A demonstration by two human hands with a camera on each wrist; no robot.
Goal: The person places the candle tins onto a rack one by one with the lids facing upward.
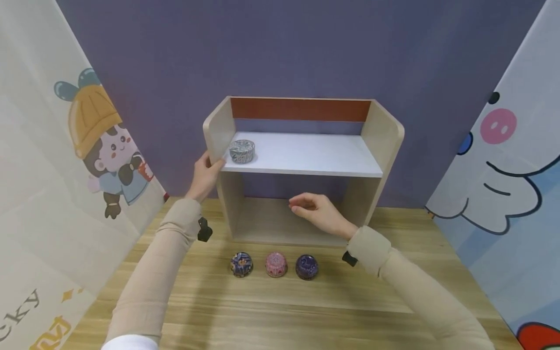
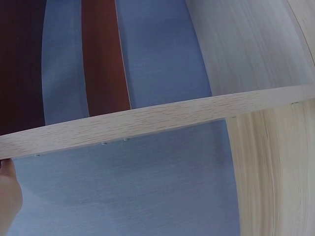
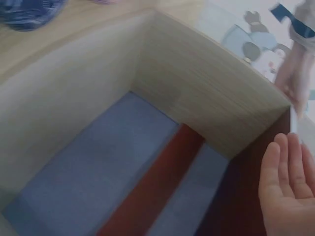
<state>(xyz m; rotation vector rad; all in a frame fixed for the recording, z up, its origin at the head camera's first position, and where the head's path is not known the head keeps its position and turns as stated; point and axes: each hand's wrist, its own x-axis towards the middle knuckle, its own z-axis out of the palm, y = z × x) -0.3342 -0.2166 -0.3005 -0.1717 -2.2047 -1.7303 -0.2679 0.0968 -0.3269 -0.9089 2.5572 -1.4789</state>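
Note:
My left hand [image 1: 204, 178] grips the left side panel of a small two-tier wooden shelf [image 1: 302, 154], its thumb by the panel's front edge. A sliver of that hand also shows in the left wrist view. Beside the thumb, a round grey-patterned tin [image 1: 242, 151] sits at the left end of the white upper board. My right hand [image 1: 321, 214] hovers before the lower compartment, fingers loosely bent and holding nothing. On the table in front of the shelf stand a dark blue floral tin [image 1: 241, 264], a pink tin [image 1: 276, 264] and a purple tin [image 1: 306, 267].
The shelf stands on a wood-grain table [image 1: 262, 316] against a blue-grey backdrop [image 1: 302, 48]. Pale cartoon-printed curtains hang on both sides, the left one [image 1: 39, 160] and the right one [image 1: 503, 194]. A reddish-brown strip [image 1: 302, 110] spans the shelf's upper back.

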